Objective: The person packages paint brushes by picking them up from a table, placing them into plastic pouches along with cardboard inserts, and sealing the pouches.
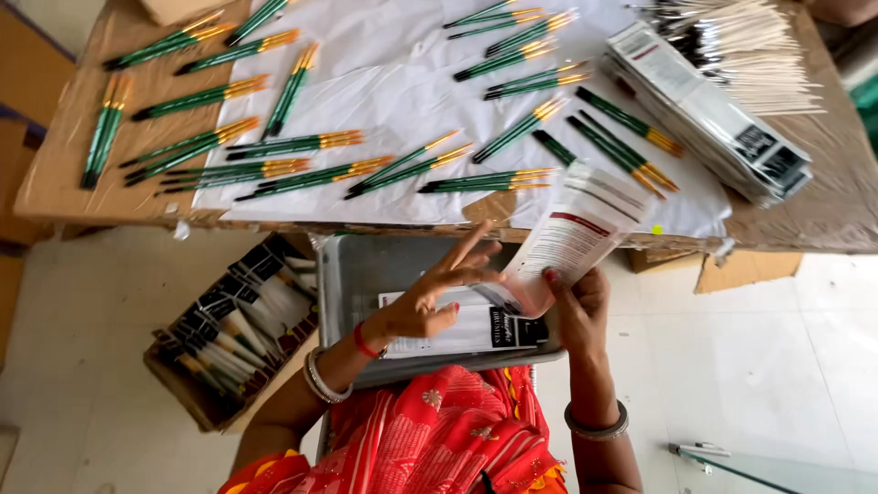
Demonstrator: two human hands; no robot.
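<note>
My right hand (580, 304) grips the lower end of a clear plastic sleeve with a white and dark red printed card (574, 233) inside, tilted up toward the table edge. My left hand (437, 295) hovers beside it with fingers spread, fingertips touching the sleeve's left edge. Both hands are over a grey metal tray (352, 274) on my lap, where a finished black-and-white pack (476, 327) lies flat. Green-handled paintbrushes (393, 169) with gold ferrules lie in small groups on white paper on the table.
A stack of printed sleeves (722, 119) sits at the table's right, with a pile of pale wooden brush handles (750, 46) behind. A cardboard box of packed brushes (233, 325) stands on the floor at left. A glass edge (777, 467) shows at lower right.
</note>
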